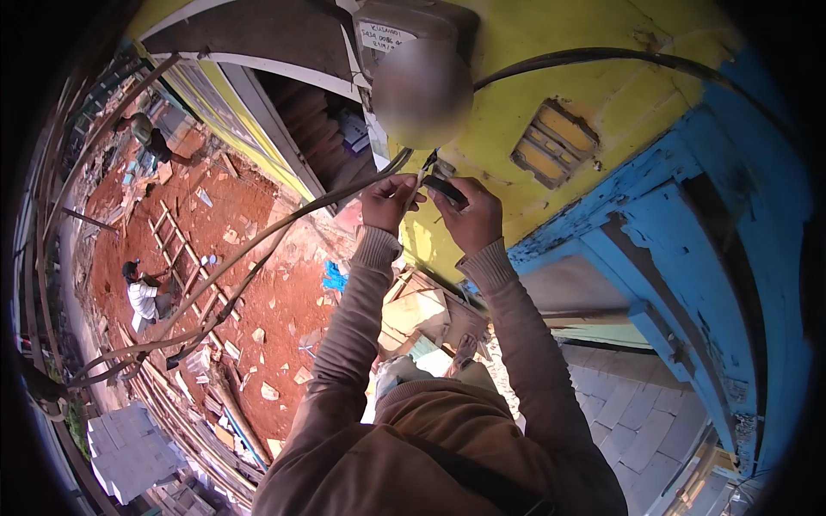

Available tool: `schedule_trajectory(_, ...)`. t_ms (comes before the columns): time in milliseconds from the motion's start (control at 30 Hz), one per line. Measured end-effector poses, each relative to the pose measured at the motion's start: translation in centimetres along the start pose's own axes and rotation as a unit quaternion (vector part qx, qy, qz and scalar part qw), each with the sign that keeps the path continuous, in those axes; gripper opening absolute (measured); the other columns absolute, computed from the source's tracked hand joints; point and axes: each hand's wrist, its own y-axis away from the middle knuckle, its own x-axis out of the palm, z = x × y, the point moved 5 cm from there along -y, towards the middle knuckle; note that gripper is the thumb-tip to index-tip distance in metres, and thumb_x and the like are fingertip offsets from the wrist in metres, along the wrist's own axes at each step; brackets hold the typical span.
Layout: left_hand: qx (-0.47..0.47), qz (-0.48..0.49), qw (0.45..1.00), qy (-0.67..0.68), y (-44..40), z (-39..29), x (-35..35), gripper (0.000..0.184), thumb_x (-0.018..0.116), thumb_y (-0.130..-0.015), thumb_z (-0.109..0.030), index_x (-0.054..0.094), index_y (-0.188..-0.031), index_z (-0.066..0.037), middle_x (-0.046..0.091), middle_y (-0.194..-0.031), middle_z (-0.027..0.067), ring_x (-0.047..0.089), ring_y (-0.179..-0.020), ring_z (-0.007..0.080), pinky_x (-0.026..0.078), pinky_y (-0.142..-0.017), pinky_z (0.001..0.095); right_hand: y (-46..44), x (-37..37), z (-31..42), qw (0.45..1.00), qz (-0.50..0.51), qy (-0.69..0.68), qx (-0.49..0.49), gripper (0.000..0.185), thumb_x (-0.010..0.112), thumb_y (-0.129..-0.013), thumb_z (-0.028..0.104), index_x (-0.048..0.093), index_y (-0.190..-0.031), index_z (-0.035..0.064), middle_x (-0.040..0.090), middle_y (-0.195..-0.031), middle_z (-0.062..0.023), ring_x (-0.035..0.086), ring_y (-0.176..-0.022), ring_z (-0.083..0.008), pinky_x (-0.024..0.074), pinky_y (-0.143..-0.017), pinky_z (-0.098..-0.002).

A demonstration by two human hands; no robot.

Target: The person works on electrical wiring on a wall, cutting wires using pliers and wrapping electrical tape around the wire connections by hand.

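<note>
Close to the yellow wall, my left hand (391,203) pinches the end of a thin cable (422,177); its fingers are closed around it. My right hand (472,212) is closed on a black-handled tool (446,190), whose small dark tip reaches up beside the cable end. The tool's exact kind is too small to tell. Just above both hands hangs an electricity meter box (447,19) with a handwritten label; a round area below it is blurred. Thick dark cables (331,196) run from near my left hand down to the lower left.
A vent block (556,144) is set in the yellow wall (619,103). Blue boards (654,258) stand at right. Far below on red soil are a bamboo ladder (185,249), a person in a white shirt (146,297), another person (151,138), and stacked grey blocks (133,451).
</note>
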Motion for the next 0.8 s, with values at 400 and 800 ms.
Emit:
schedule_trajectory(400, -0.008, -0.003, 0.999, 0.032, 1.2, 0.5, 0.5, 0.012, 0.065, -0.093, -0.004, 0.069, -0.101, 0.003, 0.07, -0.101, 0.0114, 0.071, -0.078, 0.021, 0.056, -0.068, 0.0285, -0.2, -0.2, 1.0, 0.997, 0.003, 0.065, -0.041, 0.027, 0.078, -0.074, 0.017, 0.07, -0.099, 0.011, 0.068, -0.094, -0.0059, 0.068, -0.085, -0.0275, 0.0548, -0.072, -0.0376)
schedule_trajectory(800, -0.03, 0.017, 0.997, 0.074, 1.6, 0.4, 1.3, 0.018, 0.059, -0.095, -0.007, 0.066, -0.108, 0.003, 0.069, -0.098, 0.0085, 0.067, -0.081, 0.0171, 0.053, -0.069, 0.0286, 0.2, -0.2, -0.6, 0.999, 0.026, -0.032, 0.01, 0.028, 0.081, -0.076, 0.016, 0.07, -0.099, 0.0051, 0.068, -0.095, -0.01, 0.068, -0.083, -0.0272, 0.0549, -0.072, -0.0342)
